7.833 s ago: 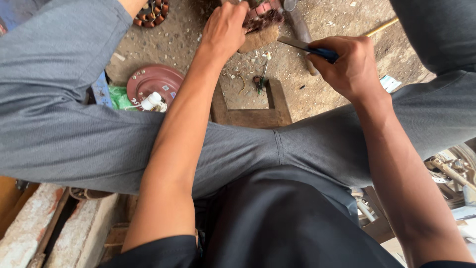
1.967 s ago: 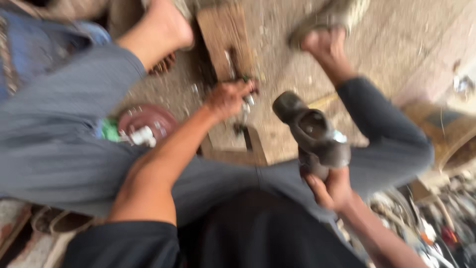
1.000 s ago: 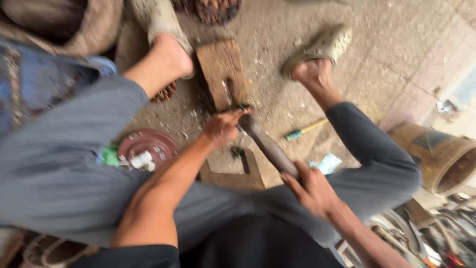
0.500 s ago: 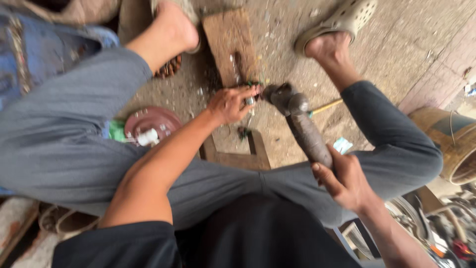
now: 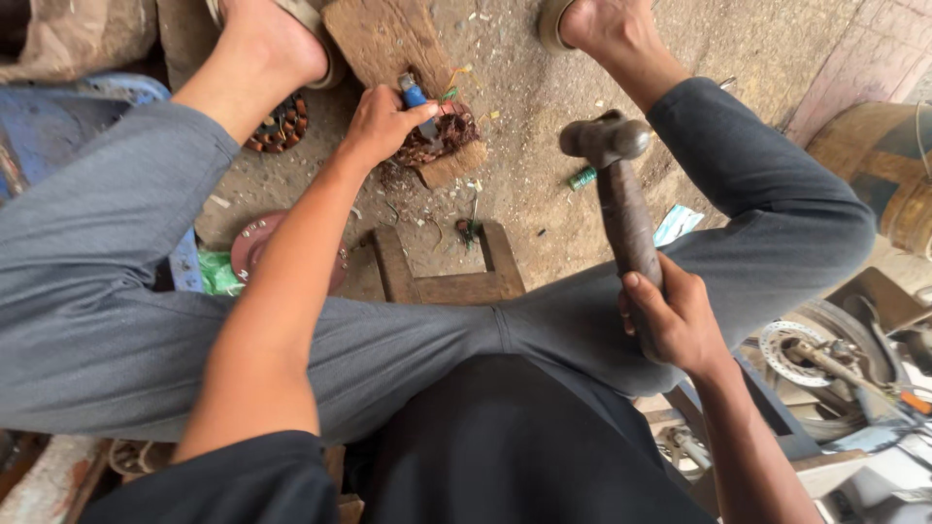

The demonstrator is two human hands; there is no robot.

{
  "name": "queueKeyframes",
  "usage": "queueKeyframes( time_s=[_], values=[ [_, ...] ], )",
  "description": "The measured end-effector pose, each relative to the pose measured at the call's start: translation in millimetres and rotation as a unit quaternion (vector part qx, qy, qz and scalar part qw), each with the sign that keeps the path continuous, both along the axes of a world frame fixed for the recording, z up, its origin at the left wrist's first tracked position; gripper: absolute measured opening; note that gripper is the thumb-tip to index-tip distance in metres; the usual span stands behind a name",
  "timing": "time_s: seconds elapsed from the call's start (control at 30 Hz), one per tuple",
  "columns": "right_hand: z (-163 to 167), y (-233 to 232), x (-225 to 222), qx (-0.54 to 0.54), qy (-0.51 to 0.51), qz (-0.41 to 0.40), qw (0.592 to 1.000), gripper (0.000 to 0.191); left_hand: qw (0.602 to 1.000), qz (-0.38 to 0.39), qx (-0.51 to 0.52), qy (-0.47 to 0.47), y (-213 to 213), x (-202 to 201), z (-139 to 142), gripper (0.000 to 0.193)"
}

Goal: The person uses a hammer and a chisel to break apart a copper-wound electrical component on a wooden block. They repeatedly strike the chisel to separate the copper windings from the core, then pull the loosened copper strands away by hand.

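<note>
1. The hammer [image 5: 621,204] is raised in the right hand [image 5: 680,320], its dark metal head [image 5: 604,138] high above the ground, right of the wooden block [image 5: 403,68]. The right hand is wrapped tight round the lower end of the worn wooden handle.
2. It looks heavy at the head and stiff along the shaft. A grip low on the handle, as here, gives swing; the wood seems smooth with wear, so it may slip in a loose grasp.
3. The blue-handled tool [image 5: 416,97] stands on the far block, its tip hidden in a clump of copper wire [image 5: 437,136]. The left hand [image 5: 383,121] is closed round it, thumb and fingers pressed on the handle.
4. The tool appears slim and rigid, best held by the blue grip, well below the struck end.
5. The copper wire clump looks springy and tangled, with loose strands scattered on the dusty floor [image 5: 544,223] beside the block.
6. Both bare feet rest far from the body, the left foot [image 5: 267,44] touching the block's left edge.
7. A small wooden frame [image 5: 447,281] lies near, between the knees. A reddish round plate [image 5: 262,257] sits to the left, partly hidden by the forearm.
8. A metal drum [image 5: 874,165] stands at the right.
</note>
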State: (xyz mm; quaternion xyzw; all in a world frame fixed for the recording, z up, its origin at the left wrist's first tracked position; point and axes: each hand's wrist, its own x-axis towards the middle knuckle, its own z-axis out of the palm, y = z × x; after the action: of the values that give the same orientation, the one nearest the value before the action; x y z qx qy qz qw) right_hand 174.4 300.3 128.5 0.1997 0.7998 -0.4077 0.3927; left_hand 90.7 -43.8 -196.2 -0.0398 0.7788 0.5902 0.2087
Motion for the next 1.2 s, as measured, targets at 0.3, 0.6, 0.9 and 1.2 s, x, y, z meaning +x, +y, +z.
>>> queueKeyframes(
  time_s=[0.3, 0.6, 0.9, 1.2],
  values=[
    [-9.0, 9.9, 7.3, -0.037, -0.007, -0.080, 0.996, 0.031, 0.959, 0.216, 0.179, -0.049, 1.0, -2.9, 11.2, 0.033],
    [-18.9, 13.9, 3.7, -0.070, -0.038, -0.098, 0.992, 0.030, 0.991, 0.092, 0.012, 0.094, -12.1, -10.2, 69.0, 0.014],
    [-24.4, 19.3, 8.9, -0.104, -0.022, -0.121, 0.987, 0.032, 0.983, 0.067, -0.136, 0.107, 20.4, 3.1, 51.8, 0.011],
    [-23.8, 18.3, 9.5, -0.088, -0.012, -0.099, 0.991, 0.033, 0.909, 0.073, -0.244, 0.330, 44.6, 27.7, 23.1, 0.019]
  ],
)
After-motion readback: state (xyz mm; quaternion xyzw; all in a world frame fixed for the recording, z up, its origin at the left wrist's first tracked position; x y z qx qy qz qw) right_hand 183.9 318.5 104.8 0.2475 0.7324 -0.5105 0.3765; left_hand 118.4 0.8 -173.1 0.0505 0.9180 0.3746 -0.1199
